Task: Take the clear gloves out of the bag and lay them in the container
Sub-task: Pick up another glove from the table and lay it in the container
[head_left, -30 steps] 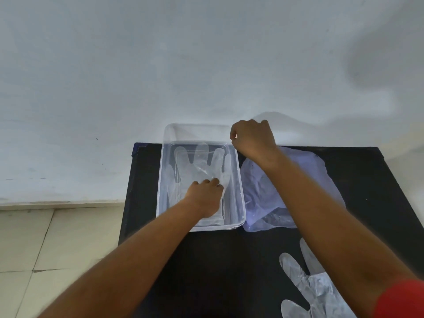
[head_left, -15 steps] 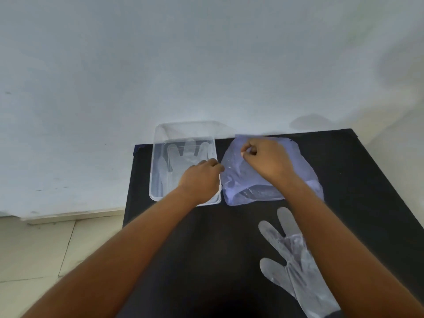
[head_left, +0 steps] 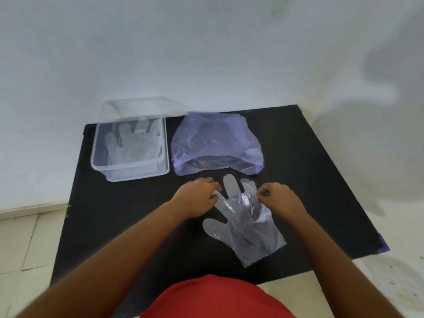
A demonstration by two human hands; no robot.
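A clear plastic glove (head_left: 246,228) lies flat on the black table (head_left: 309,180), fingers pointing away from me. My left hand (head_left: 197,197) pinches its left finger edge. My right hand (head_left: 281,199) pinches the finger edge on the right side. The clear container (head_left: 107,171) stands at the table's far left with another clear glove (head_left: 135,143) lying flat inside it. To its right rests the pale purple bag (head_left: 218,145), its mouth facing me.
The container's clear lid (head_left: 142,106) leans against the white wall behind it. Pale floor tiles (head_left: 27,244) lie left of the table. My red shirt (head_left: 215,297) fills the bottom middle.
Both hands left the container and the bag and came toward me to the loose glove. They now pinch its finger ends. The view has pulled back.
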